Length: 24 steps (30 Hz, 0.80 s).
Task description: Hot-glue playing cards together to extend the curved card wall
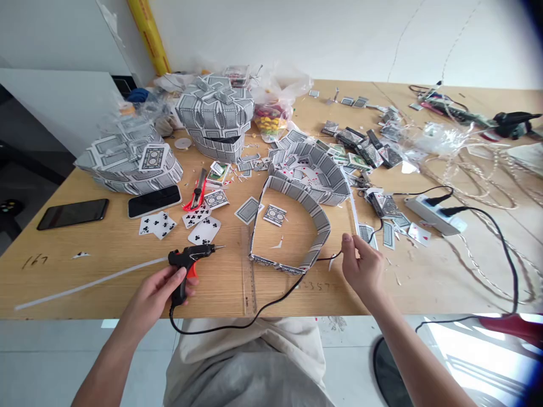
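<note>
My left hand (159, 291) is wrapped round the grip of a black hot glue gun (183, 264), its nozzle pointing right. A long translucent glue stick (91, 281) trails from the gun's back. My right hand (362, 265) is pinched on the near end of another whitish glue stick (353, 212), which slants away beside the card structure. Between my hands stands a D-shaped frame of folded playing cards (317, 220). Behind it sits a larger card-walled container (335, 183) with loose cards inside. The gun's black cord (271, 305) passes under the frame's near edge and by my right hand.
Two finished-looking card boxes (216, 121) (131, 161) stand at back left. Two phones (73, 213) (155, 202), a red utility knife (196, 192) and a clear ruler (249, 282) lie nearer. A power strip (436, 213), card packs (360, 146) and twisted rope (470, 169) occupy the right.
</note>
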Motion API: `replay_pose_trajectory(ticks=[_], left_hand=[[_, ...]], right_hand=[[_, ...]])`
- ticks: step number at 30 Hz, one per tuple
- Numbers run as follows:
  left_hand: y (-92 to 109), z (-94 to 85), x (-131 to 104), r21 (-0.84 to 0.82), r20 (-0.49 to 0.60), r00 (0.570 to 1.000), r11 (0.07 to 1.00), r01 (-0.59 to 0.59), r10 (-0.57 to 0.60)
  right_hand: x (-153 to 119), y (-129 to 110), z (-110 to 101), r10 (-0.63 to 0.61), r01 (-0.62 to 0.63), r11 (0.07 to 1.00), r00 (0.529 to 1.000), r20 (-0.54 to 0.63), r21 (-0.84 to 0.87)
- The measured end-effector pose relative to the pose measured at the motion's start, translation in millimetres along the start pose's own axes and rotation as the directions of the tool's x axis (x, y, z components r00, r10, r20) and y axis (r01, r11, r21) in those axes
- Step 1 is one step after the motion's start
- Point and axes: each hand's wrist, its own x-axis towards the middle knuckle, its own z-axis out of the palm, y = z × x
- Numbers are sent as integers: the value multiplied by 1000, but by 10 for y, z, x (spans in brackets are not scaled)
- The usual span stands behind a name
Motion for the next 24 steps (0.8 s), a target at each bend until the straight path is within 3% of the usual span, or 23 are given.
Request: replay_pose_trajectory(ticks=[4,9,12,15,19,22,24], left_hand=[[-9,-35,15,175,53,998,984,26,-36],[18,-12,28,382,67,996,920,-85,64],[53,11,32,456,45,996,886,-86,73],[85,30,31,559,23,988,817,-142,156],[61,28,11,692,53,963,685,-226,265],[-16,-38,-12,763,68,921,575,-295,383],[-65,-120,-20,797,62,836,477,-370,545]], right_hand=[[-26,151,73,21,-20,1000,999,42,-7],[-47,175,118,5,-3,999,998,55,-51],[-42,168,128,-4,12,998,993,116,-68],[-43,177,135,-10,26,995,987,162,-96],[-56,206,135,-21,35,994,991,133,-103],[-55,221,134,-22,31,994,996,85,-105],[-49,225,138,-35,42,993,997,65,-114]])
